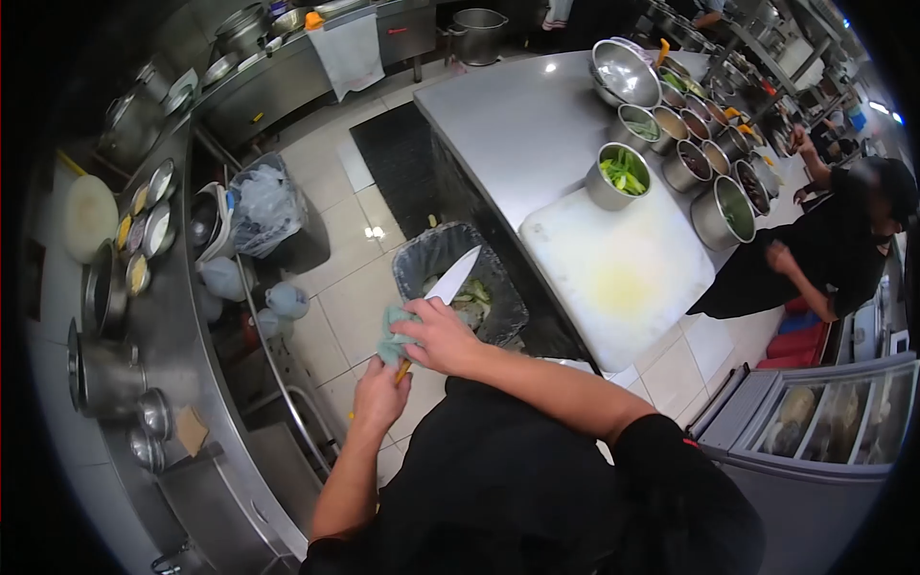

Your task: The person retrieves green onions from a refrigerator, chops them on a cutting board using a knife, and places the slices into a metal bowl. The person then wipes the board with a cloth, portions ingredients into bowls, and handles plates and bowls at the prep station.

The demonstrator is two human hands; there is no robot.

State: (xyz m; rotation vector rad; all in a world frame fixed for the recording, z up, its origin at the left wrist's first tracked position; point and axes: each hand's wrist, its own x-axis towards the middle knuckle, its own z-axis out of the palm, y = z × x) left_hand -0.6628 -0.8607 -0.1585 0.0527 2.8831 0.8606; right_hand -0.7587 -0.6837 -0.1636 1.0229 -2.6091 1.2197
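A chef's knife [454,275] with a yellow handle points away from me, its blade above a lined trash bin [508,321] holding green scraps. My left hand [381,395] is closed around the knife's handle. My right hand [439,337] is closed on a pale green cloth [391,343], bunched around the knife near where blade and handle meet. The fingers partly hide that part of the knife. To the right, a white cutting board [575,259] with a yellowish stain lies on the steel table, with a metal pot of cut green vegetables [621,174] at its far corner.
Several metal containers of ingredients [692,161] and a steel bowl [626,73] crowd the steel table [498,105]. A co-worker in black [815,240] stands at the right. At left are a steel counter [196,359] with pots and another bagged bin [264,206].
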